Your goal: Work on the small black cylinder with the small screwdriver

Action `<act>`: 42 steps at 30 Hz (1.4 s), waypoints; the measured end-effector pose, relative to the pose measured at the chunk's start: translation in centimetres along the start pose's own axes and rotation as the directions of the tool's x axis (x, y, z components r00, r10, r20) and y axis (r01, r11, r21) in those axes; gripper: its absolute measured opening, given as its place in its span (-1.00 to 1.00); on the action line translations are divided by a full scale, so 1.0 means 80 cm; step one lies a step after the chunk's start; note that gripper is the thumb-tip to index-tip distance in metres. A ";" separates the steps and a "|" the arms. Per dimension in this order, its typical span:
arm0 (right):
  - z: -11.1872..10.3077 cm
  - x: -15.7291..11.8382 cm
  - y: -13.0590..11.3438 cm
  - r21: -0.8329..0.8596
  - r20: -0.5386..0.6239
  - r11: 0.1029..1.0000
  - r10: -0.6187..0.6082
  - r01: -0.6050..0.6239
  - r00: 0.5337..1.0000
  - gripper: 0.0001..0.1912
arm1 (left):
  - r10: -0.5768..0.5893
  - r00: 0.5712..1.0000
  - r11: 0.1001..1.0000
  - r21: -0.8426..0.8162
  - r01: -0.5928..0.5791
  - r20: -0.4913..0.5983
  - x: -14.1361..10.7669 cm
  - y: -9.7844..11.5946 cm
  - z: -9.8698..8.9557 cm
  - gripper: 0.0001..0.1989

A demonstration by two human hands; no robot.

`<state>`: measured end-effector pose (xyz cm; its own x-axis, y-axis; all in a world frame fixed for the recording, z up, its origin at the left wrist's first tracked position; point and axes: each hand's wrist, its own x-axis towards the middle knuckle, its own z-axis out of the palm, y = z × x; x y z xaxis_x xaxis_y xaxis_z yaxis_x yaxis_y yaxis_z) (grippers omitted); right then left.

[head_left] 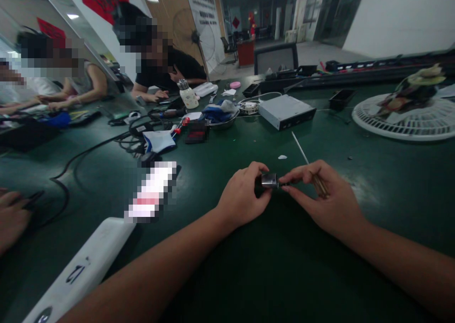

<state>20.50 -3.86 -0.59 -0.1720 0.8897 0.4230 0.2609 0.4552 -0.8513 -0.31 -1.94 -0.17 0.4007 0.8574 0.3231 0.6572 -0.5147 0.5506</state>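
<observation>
My left hand [241, 195] is closed round a small shiny metal cylinder [269, 180] that looks like a small electric motor. It is held just above the green table, lying sideways. At the cylinder's right end, the thumb and index finger of my right hand [330, 200] pinch a small dark part [283, 184]. I cannot tell whether that part is joined to the cylinder. A screwdriver [300, 148] is tucked in my right hand, its thin shaft pointing away to the upper left and its brownish handle partly covered by the fingers.
A white scrap [282, 157] lies beyond my hands. Farther back are a grey drive-like box [284, 109] and a white fan grille [391, 119]. To the left are a lit phone [152, 190], a long white casing [85, 261], cables and another person's hand [12, 216]. Other people sit beyond.
</observation>
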 end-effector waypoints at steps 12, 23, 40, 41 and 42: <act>-0.003 -0.002 -0.002 -0.010 -0.080 0.999 -0.038 0.037 0.996 -0.64 | 0.156 0.984 0.987 0.018 -0.158 0.087 -0.002 0.006 -0.005 -0.70; -0.003 -0.002 -0.008 -0.060 -0.098 0.998 0.025 -0.031 0.995 -0.65 | 0.187 0.979 0.982 0.019 -0.189 0.086 -0.001 0.005 -0.006 -0.71; -0.003 -0.001 -0.005 -0.038 0.034 0.997 0.062 -0.061 0.997 -0.71 | 0.272 0.962 0.961 0.037 -0.273 0.017 -0.002 0.006 -0.004 -0.72; -0.003 -0.001 -0.006 -0.028 0.044 0.998 0.058 -0.057 0.997 -0.71 | 0.267 0.964 0.963 0.039 -0.267 0.002 -0.002 0.006 -0.004 -0.72; -0.003 -0.001 -0.008 -0.022 0.051 0.999 0.049 -0.048 0.997 -0.71 | 0.261 0.965 0.965 0.042 -0.260 -0.012 -0.002 0.006 -0.003 -0.72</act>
<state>20.60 -4.16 -0.01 -0.2074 0.9080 0.3640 0.2898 0.4125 -0.8637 -0.26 -2.33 0.23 0.5503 0.6937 0.4646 0.5568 -0.7196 0.4149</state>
